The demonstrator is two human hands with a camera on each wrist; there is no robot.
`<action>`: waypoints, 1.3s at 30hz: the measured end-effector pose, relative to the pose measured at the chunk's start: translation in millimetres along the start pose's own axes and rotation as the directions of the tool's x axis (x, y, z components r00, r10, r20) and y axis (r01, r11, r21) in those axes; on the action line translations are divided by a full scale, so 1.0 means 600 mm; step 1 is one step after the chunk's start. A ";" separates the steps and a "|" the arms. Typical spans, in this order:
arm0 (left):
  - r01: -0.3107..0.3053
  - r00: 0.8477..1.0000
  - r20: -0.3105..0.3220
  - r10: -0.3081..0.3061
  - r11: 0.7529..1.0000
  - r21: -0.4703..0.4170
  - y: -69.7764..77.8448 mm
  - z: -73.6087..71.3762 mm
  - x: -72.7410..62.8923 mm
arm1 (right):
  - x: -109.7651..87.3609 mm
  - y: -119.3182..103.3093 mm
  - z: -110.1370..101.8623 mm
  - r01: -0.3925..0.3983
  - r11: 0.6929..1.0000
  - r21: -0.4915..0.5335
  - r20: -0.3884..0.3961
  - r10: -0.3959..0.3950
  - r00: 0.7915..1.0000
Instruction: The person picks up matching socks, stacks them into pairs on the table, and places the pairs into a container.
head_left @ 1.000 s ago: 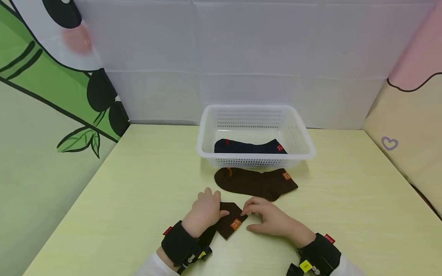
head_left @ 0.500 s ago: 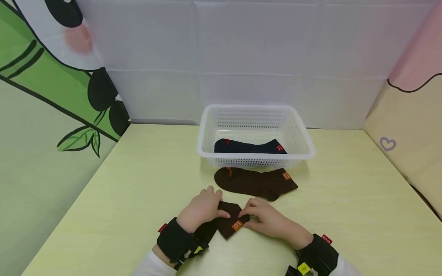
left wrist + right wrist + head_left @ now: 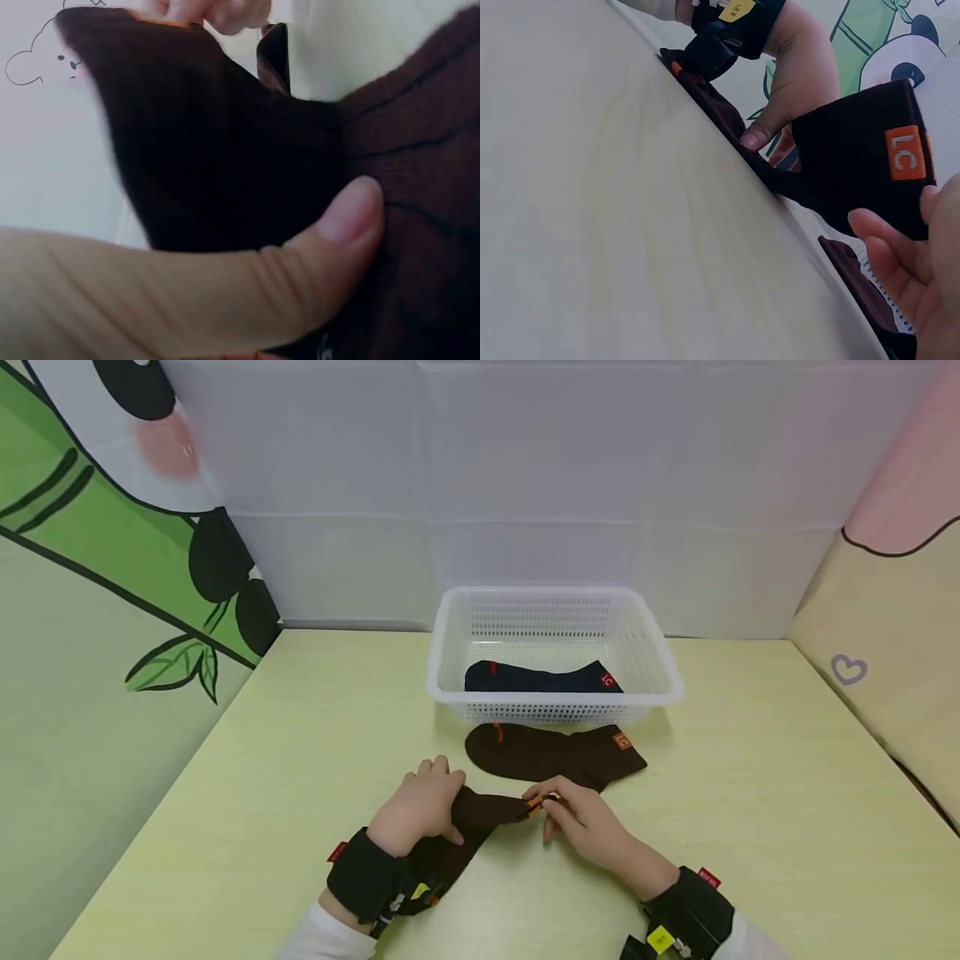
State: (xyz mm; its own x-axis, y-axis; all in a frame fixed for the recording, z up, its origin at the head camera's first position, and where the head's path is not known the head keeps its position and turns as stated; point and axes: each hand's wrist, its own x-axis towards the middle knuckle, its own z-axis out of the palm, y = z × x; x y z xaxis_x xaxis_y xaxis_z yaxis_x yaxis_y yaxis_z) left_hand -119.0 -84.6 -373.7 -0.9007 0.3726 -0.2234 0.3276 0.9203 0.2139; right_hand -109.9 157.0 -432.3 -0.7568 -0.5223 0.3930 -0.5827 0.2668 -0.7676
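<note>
A dark brown sock [image 3: 483, 810] lies on the table in front of the person, its foot end running toward the left wrist. My left hand [image 3: 418, 807] holds the sock at its middle, the thumb [image 3: 349, 221] pressing on the ribbed knit. Between thumb and fingers my right hand [image 3: 588, 827] pinches the cuff, beside the orange LC label [image 3: 905, 153]. The cuff is raised off the table in the right wrist view. Just beyond the hands a second brown sock [image 3: 547, 755] lies flat, its orange label to the right.
A white perforated plastic basket [image 3: 555, 700] stands at the back of the table [image 3: 247, 802], holding a navy sock [image 3: 536, 680] with a red label. Walls with printed cartoon drawings and a pale sheet [image 3: 540, 468] enclose the table.
The right hand has taken hold of the sock's cuff and lifted it, moving slightly away from the person. The left hand has shifted a little left and away from the person along the sock.
</note>
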 end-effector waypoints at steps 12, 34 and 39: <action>-0.123 0.992 -0.043 0.119 0.988 -0.094 -0.005 0.006 0.010 | -0.003 0.001 0.001 0.072 0.996 0.052 -0.121 -0.065 0.991; -0.352 0.914 -0.006 0.405 0.789 -0.503 0.001 -0.019 0.018 | 0.000 0.001 -0.010 -0.121 0.910 0.396 -0.194 0.212 0.958; -0.319 0.875 0.060 0.481 0.664 -0.676 0.021 -0.010 0.015 | 0.000 0.000 -0.010 -0.138 0.893 0.429 -0.180 0.234 0.956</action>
State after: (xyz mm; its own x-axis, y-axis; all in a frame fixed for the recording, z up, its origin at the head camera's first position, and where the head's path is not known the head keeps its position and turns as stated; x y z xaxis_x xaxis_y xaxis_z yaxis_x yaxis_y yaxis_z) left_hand -124.6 -70.5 -367.6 -0.6131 0.7758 -0.1494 0.3119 0.4114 0.8564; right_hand -111.9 161.8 -429.4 -0.9126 -0.2910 0.2871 -0.2891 -0.0370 -0.9566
